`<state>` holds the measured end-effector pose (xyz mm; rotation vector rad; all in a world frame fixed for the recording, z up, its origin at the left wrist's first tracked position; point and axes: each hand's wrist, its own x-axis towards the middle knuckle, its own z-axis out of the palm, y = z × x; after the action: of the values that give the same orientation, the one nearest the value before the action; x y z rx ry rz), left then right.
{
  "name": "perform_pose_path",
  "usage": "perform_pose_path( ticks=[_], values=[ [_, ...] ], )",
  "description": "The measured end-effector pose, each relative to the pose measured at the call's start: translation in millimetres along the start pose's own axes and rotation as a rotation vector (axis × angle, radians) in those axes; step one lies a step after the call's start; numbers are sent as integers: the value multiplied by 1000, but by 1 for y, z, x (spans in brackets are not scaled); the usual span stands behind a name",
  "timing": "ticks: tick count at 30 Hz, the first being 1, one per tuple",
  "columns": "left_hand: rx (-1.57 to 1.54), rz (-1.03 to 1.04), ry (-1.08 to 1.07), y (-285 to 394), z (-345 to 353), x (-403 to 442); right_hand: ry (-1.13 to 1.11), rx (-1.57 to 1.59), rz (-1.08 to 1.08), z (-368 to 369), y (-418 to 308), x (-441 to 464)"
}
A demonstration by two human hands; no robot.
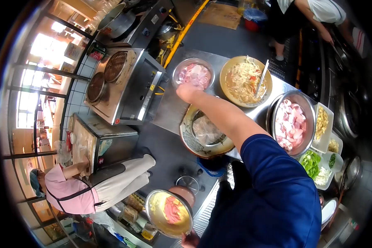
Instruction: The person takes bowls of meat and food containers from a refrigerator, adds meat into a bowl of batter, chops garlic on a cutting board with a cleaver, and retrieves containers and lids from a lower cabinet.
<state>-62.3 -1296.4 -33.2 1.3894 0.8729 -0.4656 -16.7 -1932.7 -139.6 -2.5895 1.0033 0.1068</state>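
My left hand (188, 92) is at the near rim of a metal bowl of raw meat (194, 75) on the steel table (169, 99); its fingers are hidden. At the bottom, my right hand (190, 239) grips the rim of a metal bowl (153, 223) that holds pink strips and something yellow. Beside the meat bowl stands a yellow bowl of noodles (246, 78) with a utensil in it. Below it, a patterned bowl (185, 132) holds a smaller bowl with a plastic bag. Farther right is a large metal bowl of sliced meat (291, 122).
White containers (321, 124) with chopped ingredients and greens line the right side. A co-worker in pink (70, 186) stands at a left counter (82, 140). Another person (314, 12) works at the upper right. Stoves and a yellow pipe (186, 33) stand beyond the table.
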Motion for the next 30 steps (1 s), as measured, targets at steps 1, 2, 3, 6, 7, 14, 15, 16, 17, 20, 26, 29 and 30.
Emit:
perform_pose_path(
  ticks=[1, 2, 3, 6, 7, 14, 15, 16, 17, 20, 26, 29, 30],
  values=[
    [1, 2, 20, -1, 5, -6, 28, -28, -23, 3, 5, 10],
    [4, 7, 31, 0, 9, -13, 53, -55, -46, 9, 11, 23],
    [-71, 4, 25, -5, -5, -2, 75, -80, -69, 14, 16, 33],
    [-187, 11, 34, -15, -27, 12, 105, -83, -20, 8, 24, 46],
    [-150, 23, 50, -15, -21, 7, 120, -89, -2, 9, 27, 52],
    [-29, 105, -308, -37, -81, 86, 445, 80, 197, 2, 36, 35],
    [-182, 5, -344, -28, -77, 79, 584, 222, 229, -6, 26, 7],
    [-188, -11, -350, -23, -61, 70, 725, 360, 260, -17, 8, -31],
    [-196, -25, -355, -19, -56, 66, 867, 498, 287, -17, -12, -69],
    [-145, -7, -423, -15, -61, 91, 932, 887, 344, 17, -55, -205],
    [-104, -63, -557, 11, -48, 97, 684, 1494, 1055, 141, -55, -321],
    [-70, -47, -596, 19, -47, 92, 521, 1750, 928, 169, -29, -307],
    [-52, -33, -608, 21, -45, 91, 549, 1747, 889, 171, -32, -300]
  ],
)
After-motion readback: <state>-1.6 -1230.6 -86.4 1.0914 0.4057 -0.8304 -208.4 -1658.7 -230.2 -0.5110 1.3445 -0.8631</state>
